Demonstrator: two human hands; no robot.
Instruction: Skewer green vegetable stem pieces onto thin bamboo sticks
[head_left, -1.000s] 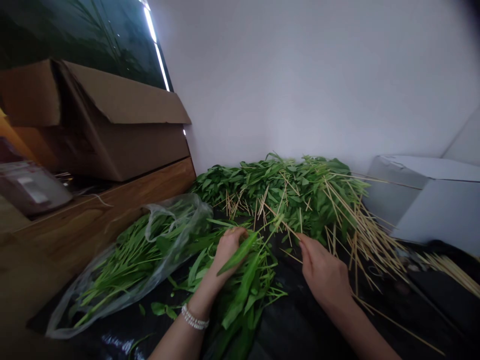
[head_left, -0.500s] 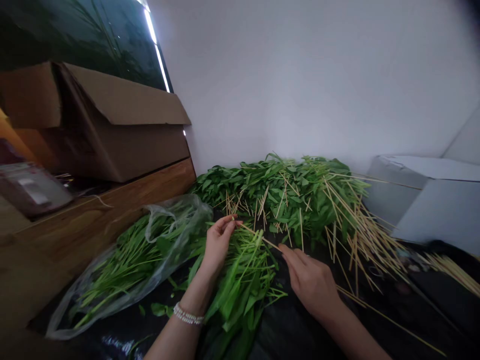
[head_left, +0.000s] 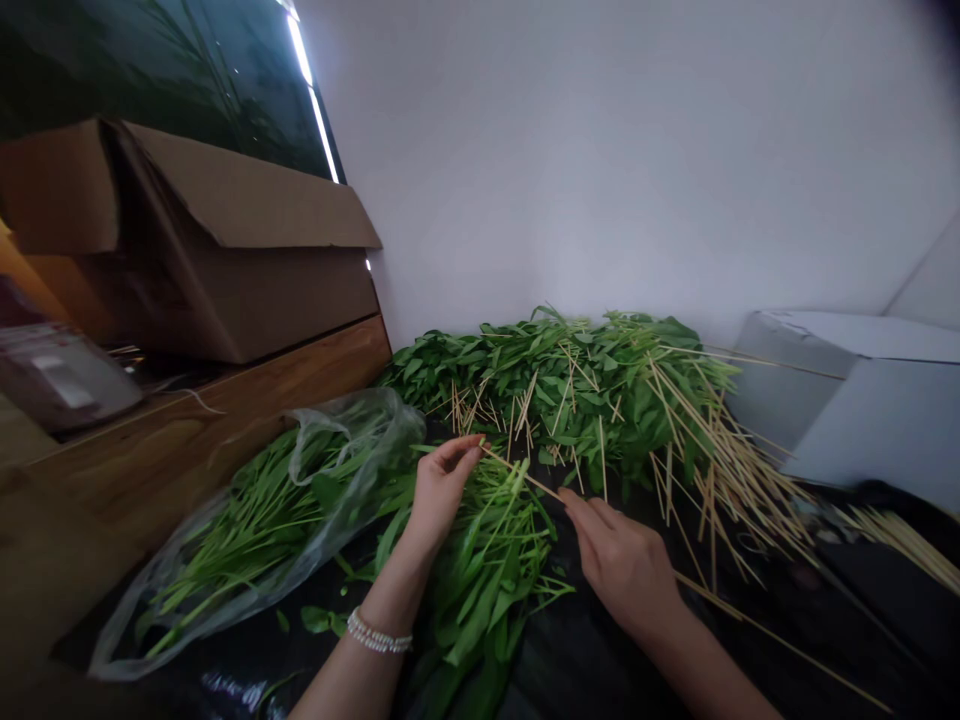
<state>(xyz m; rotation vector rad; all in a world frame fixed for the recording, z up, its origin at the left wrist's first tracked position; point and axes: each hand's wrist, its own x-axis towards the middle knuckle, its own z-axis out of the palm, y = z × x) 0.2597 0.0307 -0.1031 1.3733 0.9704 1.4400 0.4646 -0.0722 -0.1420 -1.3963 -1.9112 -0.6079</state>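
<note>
Between thumb and fingers, my right hand (head_left: 622, 560) grips a thin wooden skewer (head_left: 546, 489) that slants up to the left. Green stems (head_left: 519, 478) are threaded on or lie across its middle; I cannot tell which. My left hand (head_left: 442, 490), with a white beaded bracelet on its wrist, pinches a small green stem end at the skewer's far tip. Below both hands lies a bunch of leafy greens (head_left: 487, 590), stems toward the skewer.
To the left, a clear plastic bag (head_left: 300, 560) holds more greens. A heap of greens with skewers sticking out (head_left: 570, 390) lines the white wall. Loose skewers (head_left: 900, 540) lie at the right near a white box (head_left: 870, 400). An open cardboard box (head_left: 277, 290) stands on a wooden surface.
My left hand has shifted slightly right and down, its fingertips closer along the skewer toward the stems. My right hand has hardly moved.
</note>
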